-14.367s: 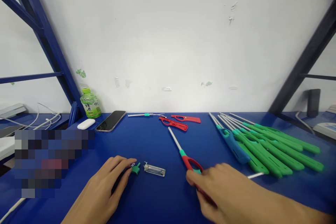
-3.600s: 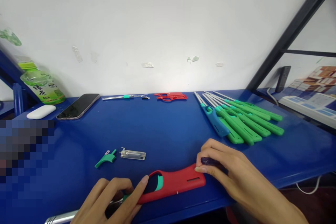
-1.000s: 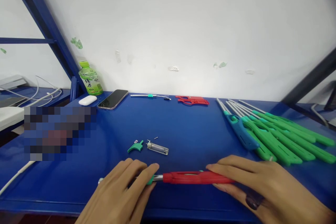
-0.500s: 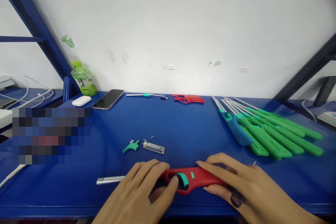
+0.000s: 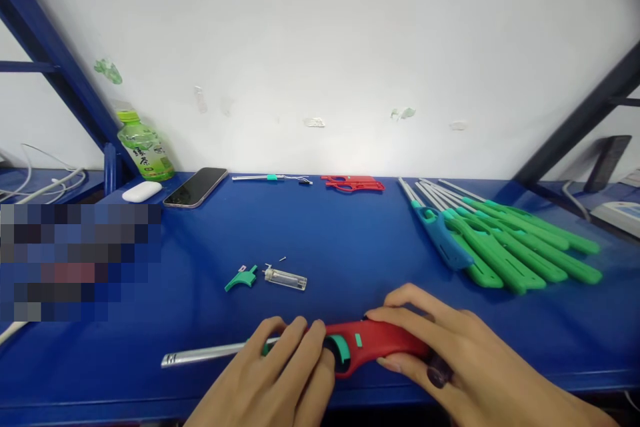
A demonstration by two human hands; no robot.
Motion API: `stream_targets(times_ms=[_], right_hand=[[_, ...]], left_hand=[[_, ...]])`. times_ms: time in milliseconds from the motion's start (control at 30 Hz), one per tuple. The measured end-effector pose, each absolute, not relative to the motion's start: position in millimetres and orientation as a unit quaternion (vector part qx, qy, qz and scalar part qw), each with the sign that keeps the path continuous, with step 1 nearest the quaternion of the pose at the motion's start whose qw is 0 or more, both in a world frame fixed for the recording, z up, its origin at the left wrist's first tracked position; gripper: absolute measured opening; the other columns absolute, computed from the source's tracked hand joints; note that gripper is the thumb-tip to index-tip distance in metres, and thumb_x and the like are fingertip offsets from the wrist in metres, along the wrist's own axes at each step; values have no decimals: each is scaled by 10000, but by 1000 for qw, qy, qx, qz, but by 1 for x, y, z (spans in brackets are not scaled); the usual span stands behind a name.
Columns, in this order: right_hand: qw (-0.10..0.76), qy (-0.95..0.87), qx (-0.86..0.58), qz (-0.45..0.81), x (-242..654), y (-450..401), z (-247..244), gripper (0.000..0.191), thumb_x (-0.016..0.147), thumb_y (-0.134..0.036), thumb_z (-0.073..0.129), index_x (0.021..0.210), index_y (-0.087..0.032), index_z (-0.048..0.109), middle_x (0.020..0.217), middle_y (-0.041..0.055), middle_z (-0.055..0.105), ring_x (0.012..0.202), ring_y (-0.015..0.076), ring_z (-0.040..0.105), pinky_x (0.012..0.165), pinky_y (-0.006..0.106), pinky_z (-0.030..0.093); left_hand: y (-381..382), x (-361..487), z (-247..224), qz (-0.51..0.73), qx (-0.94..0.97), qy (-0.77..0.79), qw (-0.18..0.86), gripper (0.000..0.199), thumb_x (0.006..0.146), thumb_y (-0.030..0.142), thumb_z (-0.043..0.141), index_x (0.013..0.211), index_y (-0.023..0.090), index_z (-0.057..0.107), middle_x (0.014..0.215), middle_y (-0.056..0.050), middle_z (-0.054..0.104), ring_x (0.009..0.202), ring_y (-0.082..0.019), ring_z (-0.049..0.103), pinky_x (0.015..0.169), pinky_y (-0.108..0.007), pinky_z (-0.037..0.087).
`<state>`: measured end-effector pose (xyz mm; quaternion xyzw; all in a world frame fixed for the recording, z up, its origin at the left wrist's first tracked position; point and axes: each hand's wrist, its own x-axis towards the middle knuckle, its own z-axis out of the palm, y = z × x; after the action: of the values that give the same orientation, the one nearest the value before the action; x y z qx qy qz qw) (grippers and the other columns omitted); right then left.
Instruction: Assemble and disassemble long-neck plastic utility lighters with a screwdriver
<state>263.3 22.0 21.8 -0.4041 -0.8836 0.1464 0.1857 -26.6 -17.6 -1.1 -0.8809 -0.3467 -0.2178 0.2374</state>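
A red lighter (image 5: 380, 339) with a green trigger and a silver metal tube lies across the front of the blue table, its tube pointing left. My left hand (image 5: 280, 373) is closed around its front part, by the trigger and the base of the tube. The rear of the handle is gripped between the fingers and thumb of my right hand (image 5: 450, 353). Beyond my left hand lie a green trigger piece (image 5: 243, 277), a clear fuel tank (image 5: 286, 279) and a tiny pin (image 5: 283, 259).
Green lighters (image 5: 520, 260) and a blue one (image 5: 445, 240) fan out at the right. Along the back are red shell halves (image 5: 353, 183), a metal tube assembly (image 5: 273, 177), a phone (image 5: 197, 187), a white case (image 5: 142, 191) and a green bottle (image 5: 145, 147).
The lighter has shifted left, with its tube tip lower and more tube showing. My left fingers have curled further round its front. The camera view has shifted slightly.
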Motion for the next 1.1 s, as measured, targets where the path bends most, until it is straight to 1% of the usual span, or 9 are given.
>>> stream_targets(times_ms=[167, 300, 400, 467, 600, 667, 833, 933, 1100], right_hand=[[181, -879, -407, 171, 261, 20, 24, 351, 1036, -264, 631, 1374, -331, 701, 1221, 60, 732, 824, 176, 774, 767, 267, 642], [187, -875, -408, 183, 261, 20, 25, 315, 1034, -286, 643, 1335, -325, 724, 1180, 59, 733, 836, 185, 768, 764, 270, 641], [182, -867, -419, 198, 260, 19, 25, 255, 1050, -320, 640, 1282, -309, 744, 1114, 56, 724, 799, 175, 742, 769, 277, 635], [163, -862, -428, 217, 259, 20, 24, 247, 1068, -348, 622, 1286, -312, 734, 1119, 53, 706, 818, 173, 727, 789, 286, 626], [120, -848, -447, 259, 259, 22, 25, 258, 1093, -382, 584, 1322, -341, 696, 1177, 44, 667, 940, 191, 708, 850, 320, 594], [113, -839, -456, 276, 260, 23, 28, 256, 1091, -392, 588, 1318, -348, 698, 1167, 37, 661, 938, 189, 700, 843, 321, 573], [110, -821, -472, 301, 259, 24, 36, 199, 1067, -425, 629, 1225, -351, 725, 1105, 14, 647, 872, 174, 678, 768, 298, 528], [100, -818, -476, 306, 257, 23, 36, 190, 1070, -425, 622, 1222, -354, 710, 1119, 11, 640, 898, 186, 671, 821, 319, 529], [94, -820, -476, 305, 254, 24, 34, 182, 1080, -431, 601, 1227, -365, 685, 1142, 9, 627, 922, 202, 672, 883, 355, 531]], left_hand=[[-13, -28, -6, -287, -863, -340, 238, 470, 1190, 211, 264, 1126, 241, 728, 1216, 11, 796, 1118, -171, 695, 1076, -340, 440], [-16, -32, -4, -222, -887, -341, 218, 367, 1176, 258, 361, 1237, 243, 723, 1320, 0, 778, 1183, -184, 688, 1069, -333, 469], [-17, -32, -1, -236, -885, -332, 228, 395, 1171, 217, 339, 1158, 238, 733, 1256, -2, 801, 1149, -183, 706, 1064, -340, 478], [-18, -31, 0, -245, -880, -329, 240, 421, 1175, 209, 316, 1111, 237, 732, 1212, 4, 812, 1122, -181, 718, 1053, -345, 485], [-19, -27, -3, -199, -886, -341, 241, 304, 1139, 209, 428, 1188, 212, 728, 1266, -31, 792, 1174, -218, 724, 1062, -379, 524], [-20, -27, -6, -180, -892, -340, 239, 297, 1107, 183, 459, 1253, 203, 717, 1291, -59, 775, 1195, -234, 724, 1065, -393, 545], [-19, -30, -6, -173, -894, -355, 212, 315, 1097, 191, 450, 1312, 196, 680, 1337, -97, 742, 1216, -248, 716, 1053, -385, 563], [-17, -31, -3, -172, -897, -361, 190, 281, 1101, 206, 456, 1291, 205, 662, 1339, -97, 730, 1226, -261, 702, 1045, -394, 573], [-14, -33, -1, -170, -903, -363, 156, 345, 1068, 83, 357, 1274, 192, 612, 1339, -123, 710, 1194, -299, 709, 977, -442, 607]])
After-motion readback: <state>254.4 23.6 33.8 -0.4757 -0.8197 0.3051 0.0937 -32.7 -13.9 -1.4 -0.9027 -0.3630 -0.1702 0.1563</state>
